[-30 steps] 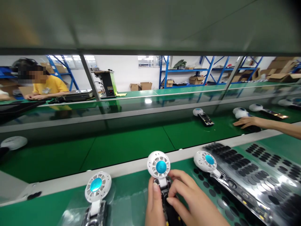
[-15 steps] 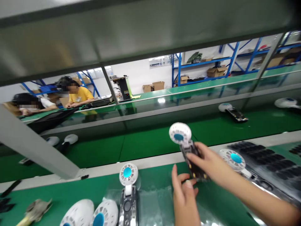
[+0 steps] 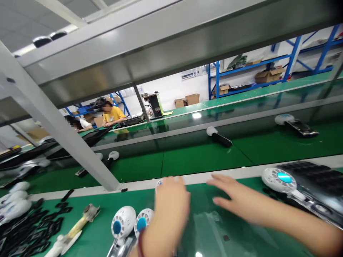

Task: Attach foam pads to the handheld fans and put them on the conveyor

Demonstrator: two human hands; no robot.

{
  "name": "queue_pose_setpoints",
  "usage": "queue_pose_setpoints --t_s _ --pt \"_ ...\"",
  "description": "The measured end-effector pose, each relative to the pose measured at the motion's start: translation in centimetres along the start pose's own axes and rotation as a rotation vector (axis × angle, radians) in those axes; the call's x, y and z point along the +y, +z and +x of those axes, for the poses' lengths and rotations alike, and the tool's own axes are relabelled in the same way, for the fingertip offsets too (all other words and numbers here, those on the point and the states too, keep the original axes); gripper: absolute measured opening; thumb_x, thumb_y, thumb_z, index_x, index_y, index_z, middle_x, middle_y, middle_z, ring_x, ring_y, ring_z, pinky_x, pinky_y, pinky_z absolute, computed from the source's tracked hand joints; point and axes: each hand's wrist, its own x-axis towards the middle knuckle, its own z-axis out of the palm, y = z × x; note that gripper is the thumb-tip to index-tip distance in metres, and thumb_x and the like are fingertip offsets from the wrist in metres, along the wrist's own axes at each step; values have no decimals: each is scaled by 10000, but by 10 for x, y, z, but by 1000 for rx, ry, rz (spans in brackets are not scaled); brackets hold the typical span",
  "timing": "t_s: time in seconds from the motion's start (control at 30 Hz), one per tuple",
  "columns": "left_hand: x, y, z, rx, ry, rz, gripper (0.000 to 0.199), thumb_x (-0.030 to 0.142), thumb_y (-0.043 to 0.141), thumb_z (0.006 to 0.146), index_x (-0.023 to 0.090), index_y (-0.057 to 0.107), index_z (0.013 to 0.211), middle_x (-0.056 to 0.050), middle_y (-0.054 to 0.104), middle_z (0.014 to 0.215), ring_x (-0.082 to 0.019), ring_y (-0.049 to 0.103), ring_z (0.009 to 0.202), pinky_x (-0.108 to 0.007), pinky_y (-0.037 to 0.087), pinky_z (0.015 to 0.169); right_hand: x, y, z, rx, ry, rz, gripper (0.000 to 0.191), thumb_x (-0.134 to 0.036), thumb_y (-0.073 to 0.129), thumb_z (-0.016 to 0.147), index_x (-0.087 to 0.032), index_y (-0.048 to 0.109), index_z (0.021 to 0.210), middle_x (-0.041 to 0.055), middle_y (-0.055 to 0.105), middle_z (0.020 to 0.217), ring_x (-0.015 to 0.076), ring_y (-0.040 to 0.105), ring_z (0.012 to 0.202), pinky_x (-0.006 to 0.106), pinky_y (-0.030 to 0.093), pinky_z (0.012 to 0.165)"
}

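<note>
White fan (image 3: 159, 184) under left hand (image 3: 171, 200), grip unclear; right hand (image 3: 235, 200) open.

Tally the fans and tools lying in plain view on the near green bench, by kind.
White round fan heads with blue hubs: 3
Wooden-handled hammer: 1
Total: 4
Another fan head seems to lie partly hidden under the left hand; it is not counted.

I see a steel shelf (image 3: 171, 46) overhead on a slanted post (image 3: 61, 128), green conveyor belts (image 3: 203, 157) ahead, blue racks (image 3: 257, 71) with cardboard boxes (image 3: 268, 75) against a white wall (image 3: 187, 87).
</note>
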Motion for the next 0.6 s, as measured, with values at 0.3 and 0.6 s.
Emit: queue_pose_setpoints --t_s 0.3,0.6 --pt "-50 21 27 112 31 -404 647 295 558 670 101 390 1264 -161 522 1106 -253 539 975 -310 395 835 -32 48 -44 -157 85 637 705 -491 501 754 -197 284 1357 125 455 1307 241 458 1162 381 364 962" --pt "37 -49 -28 216 47 -665 631 340 607 633 326 425 1238 -75 500 1058 -276 555 858 -386 432 751 -76 22 -59 -266 131 1479 919 -478 585 717 -188 36 1394 72 687 928 230 634 875 327 463 749"
